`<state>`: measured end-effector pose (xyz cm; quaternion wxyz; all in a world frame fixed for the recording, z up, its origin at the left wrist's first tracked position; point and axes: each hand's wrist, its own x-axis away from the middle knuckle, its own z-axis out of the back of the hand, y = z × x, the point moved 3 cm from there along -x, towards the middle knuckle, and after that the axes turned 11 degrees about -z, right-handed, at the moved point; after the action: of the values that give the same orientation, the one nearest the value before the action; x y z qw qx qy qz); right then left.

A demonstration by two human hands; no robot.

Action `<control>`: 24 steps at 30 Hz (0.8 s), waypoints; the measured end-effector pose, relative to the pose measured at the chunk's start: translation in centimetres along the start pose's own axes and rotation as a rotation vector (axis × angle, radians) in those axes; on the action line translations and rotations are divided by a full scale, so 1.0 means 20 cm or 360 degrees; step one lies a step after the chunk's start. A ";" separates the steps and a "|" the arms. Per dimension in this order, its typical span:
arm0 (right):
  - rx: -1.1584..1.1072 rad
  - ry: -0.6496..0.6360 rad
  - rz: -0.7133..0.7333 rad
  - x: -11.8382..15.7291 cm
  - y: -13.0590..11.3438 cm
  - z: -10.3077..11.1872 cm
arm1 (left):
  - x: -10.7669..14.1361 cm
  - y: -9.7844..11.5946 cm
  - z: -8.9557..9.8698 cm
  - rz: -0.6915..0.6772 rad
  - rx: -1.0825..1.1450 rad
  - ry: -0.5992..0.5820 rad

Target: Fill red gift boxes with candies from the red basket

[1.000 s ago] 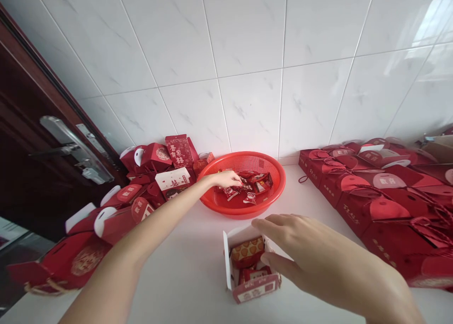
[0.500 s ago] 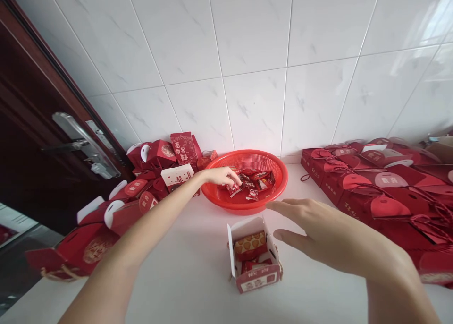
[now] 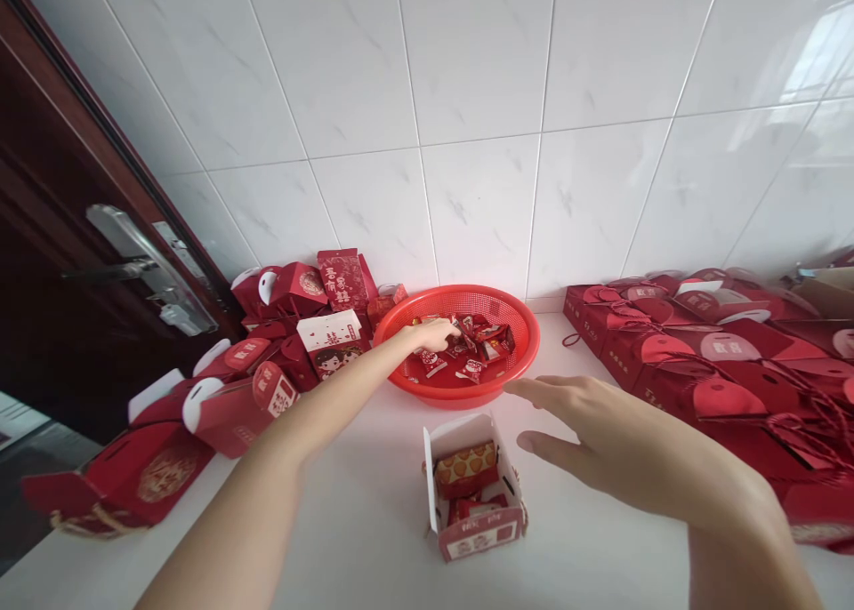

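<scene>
My left hand (image 3: 432,334) reaches into a red plastic basket (image 3: 527,361). Its fingers are pinched at the edge of a wrapped candy (image 3: 462,324), partly hidden among the others. Several red-wrapped candies (image 3: 471,370) lie around it in the basket. Closer to me stands a small open gift box (image 3: 481,537) with white inner walls. Inside it are an orange-patterned packet (image 3: 467,469) and red-wrapped sweets (image 3: 475,507). My right hand (image 3: 587,432) hovers just right of the box, palm down, thumb apart from the stretched fingers, holding nothing.
Red gift boxes (image 3: 246,405) are piled at the left, beside a dark door (image 3: 80,201) with a metal handle. Larger red boxes with cords (image 3: 721,352) fill the right side. A tiled wall (image 3: 480,210) rises behind the white tabletop (image 3: 360,521).
My left hand has shifted right and slightly up within the basket, and the candies have moved a little. My right hand stays nearly still. The view has shifted slightly.
</scene>
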<state>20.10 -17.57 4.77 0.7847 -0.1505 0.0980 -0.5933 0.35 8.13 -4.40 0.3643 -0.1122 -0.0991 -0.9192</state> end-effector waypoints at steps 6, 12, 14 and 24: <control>-0.0002 0.0005 -0.0010 0.00 0.01 0.00 | 0.01 0.03 0.00 -0.0044 0.0007 -0.0050; -0.0052 0.0022 -0.0002 0.01 0.01 0.01 | 0.04 0.04 0.03 -0.0121 0.0187 -0.0215; -0.0053 0.0024 -0.0007 0.01 0.02 0.01 | 0.04 0.02 0.06 -0.0079 0.0205 -0.0109; -0.0047 0.0040 0.0000 0.01 0.03 0.01 | -0.05 0.06 0.07 0.0198 0.0279 -0.0042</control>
<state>20.78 -17.57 4.75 0.7811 -0.1547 0.1166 -0.5935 2.10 8.44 -3.20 0.4278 -0.0980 -0.1765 -0.8810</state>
